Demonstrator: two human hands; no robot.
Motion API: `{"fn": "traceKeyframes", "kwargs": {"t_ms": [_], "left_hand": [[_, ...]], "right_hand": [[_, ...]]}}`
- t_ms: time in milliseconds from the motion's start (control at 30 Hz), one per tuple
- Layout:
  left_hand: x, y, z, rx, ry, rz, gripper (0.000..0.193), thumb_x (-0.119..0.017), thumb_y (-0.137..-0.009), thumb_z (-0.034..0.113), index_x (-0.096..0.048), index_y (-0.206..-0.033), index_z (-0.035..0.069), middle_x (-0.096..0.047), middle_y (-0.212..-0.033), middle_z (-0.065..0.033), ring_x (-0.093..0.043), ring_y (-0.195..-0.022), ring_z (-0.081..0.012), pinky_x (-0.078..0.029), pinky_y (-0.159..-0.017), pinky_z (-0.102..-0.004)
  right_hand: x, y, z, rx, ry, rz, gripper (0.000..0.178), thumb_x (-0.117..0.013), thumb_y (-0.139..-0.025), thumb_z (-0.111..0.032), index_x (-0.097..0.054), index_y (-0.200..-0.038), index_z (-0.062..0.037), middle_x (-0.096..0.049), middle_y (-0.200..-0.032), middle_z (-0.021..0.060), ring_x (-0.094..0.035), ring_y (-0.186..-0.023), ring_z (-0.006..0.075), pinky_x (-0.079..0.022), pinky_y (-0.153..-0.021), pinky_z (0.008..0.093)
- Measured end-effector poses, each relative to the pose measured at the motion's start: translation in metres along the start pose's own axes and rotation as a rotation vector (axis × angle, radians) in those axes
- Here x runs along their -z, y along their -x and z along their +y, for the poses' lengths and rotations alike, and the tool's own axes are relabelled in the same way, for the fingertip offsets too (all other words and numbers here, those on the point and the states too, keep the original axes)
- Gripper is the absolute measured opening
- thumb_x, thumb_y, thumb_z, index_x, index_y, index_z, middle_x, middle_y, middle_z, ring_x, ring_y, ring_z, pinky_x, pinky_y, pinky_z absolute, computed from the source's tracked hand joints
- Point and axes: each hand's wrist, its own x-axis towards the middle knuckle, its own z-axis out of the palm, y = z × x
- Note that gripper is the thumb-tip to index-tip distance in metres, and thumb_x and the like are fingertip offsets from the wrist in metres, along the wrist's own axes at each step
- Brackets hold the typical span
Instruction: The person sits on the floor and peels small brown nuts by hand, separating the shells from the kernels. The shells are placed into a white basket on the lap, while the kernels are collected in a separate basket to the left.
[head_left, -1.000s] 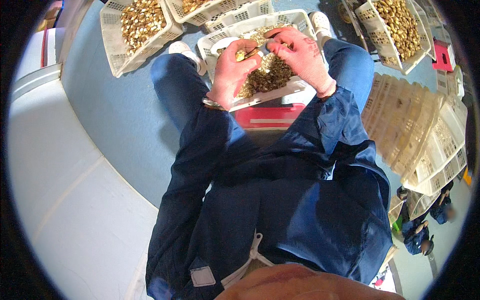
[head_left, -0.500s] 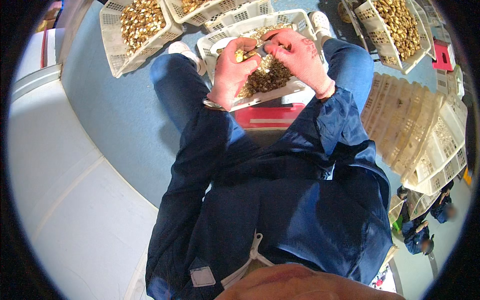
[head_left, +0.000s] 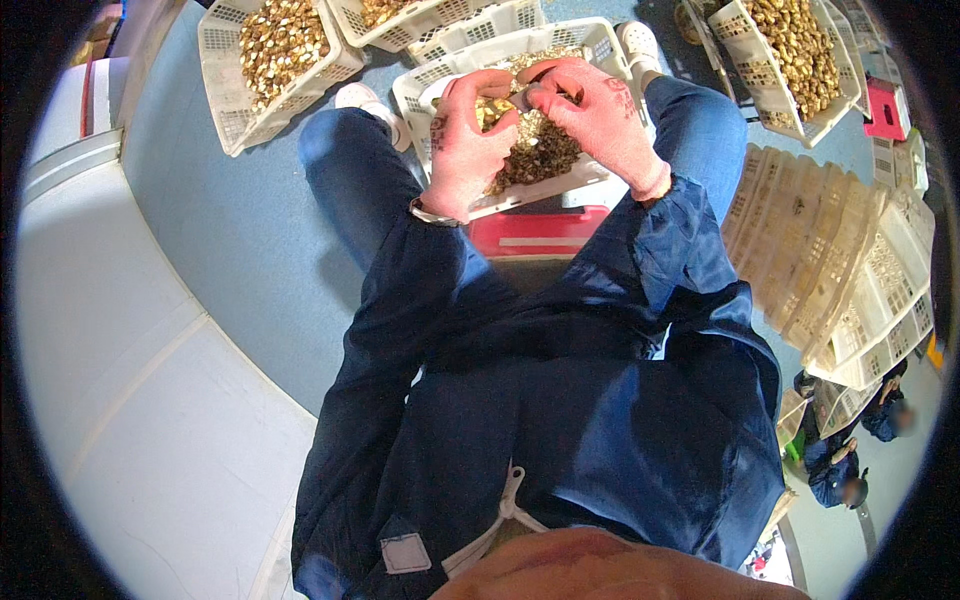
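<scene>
My left hand (head_left: 465, 145), in a pink glove, curls round a yellowish-brown mushroom-like piece (head_left: 490, 110). Close beside it, my right hand (head_left: 608, 118) in a matching glove has thumb and forefinger pinched together. What the right fingers hold is hidden; a small dark grey bit shows between the hands. Both hands are over a white perforated plastic basket (head_left: 545, 196) between my knees. Dark brown and pale small pieces (head_left: 540, 165) fill its bottom. The fingertips of the two hands nearly meet.
White baskets of brown-and-cream mushroom-like pieces stand at the far left (head_left: 225, 85) and far right (head_left: 745, 60). A red object (head_left: 540, 232) lies beneath the middle basket. Stacked baskets (head_left: 800, 240) lean at my right. Other people (head_left: 835, 465) are at lower right.
My left hand has turned slightly, its back showing more, and its fingers have risen a little. The right hand stays almost in place, pinched near the left.
</scene>
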Motion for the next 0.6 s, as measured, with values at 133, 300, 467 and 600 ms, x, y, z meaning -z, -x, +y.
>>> {"fn": "traceKeyframes", "kwargs": {"t_ms": [133,300,467,600], "left_hand": [[0.004,0.003,0.000,0.203,0.254,0.005,0.043,-0.072,-0.078,-0.001,-0.058,-0.119,0.001,-0.063,-0.107,-0.0090,-0.063,-0.097,-0.0194,-0.052,-0.086,-0.0311],[0.011,-0.001,0.001,0.379,0.679,-0.116,0.042,-0.063,-0.088,-0.002,-0.052,-0.129,0.000,-0.058,-0.110,-0.0092,-0.063,-0.089,-0.0183,-0.052,-0.086,-0.0290],[0.014,-0.001,0.002,0.473,0.701,-0.082,0.043,-0.063,-0.084,-0.008,-0.051,-0.125,-0.003,-0.057,-0.108,-0.0101,-0.062,-0.092,-0.0167,-0.054,-0.080,-0.0271],[0.012,-0.002,0.000,0.384,0.582,-0.081,0.043,-0.067,-0.081,-0.006,-0.054,-0.122,-0.001,-0.060,-0.110,-0.0091,-0.060,-0.096,-0.0146,-0.052,-0.081,-0.0252]], "right_hand": [[0.009,-0.004,-0.005,-0.150,0.041,0.066,0.020,-0.066,-0.089,-0.022,-0.068,-0.095,-0.0033,-0.069,-0.107,0.0088,-0.065,-0.098,0.0273,-0.051,-0.086,0.0353],[0.001,-0.001,0.001,0.044,0.030,0.024,0.017,-0.067,-0.088,-0.020,-0.068,-0.094,-0.0034,-0.069,-0.106,0.0082,-0.065,-0.097,0.0270,-0.051,-0.086,0.0362],[0.002,-0.001,-0.004,0.010,-0.034,0.001,0.020,-0.067,-0.089,-0.022,-0.069,-0.096,-0.0031,-0.069,-0.105,0.0094,-0.064,-0.097,0.0282,-0.051,-0.085,0.0366],[0.000,-0.001,-0.005,-0.078,0.013,0.023,0.021,-0.066,-0.090,-0.022,-0.070,-0.099,-0.0043,-0.069,-0.104,0.0078,-0.064,-0.097,0.0256,-0.051,-0.083,0.0348]]}}
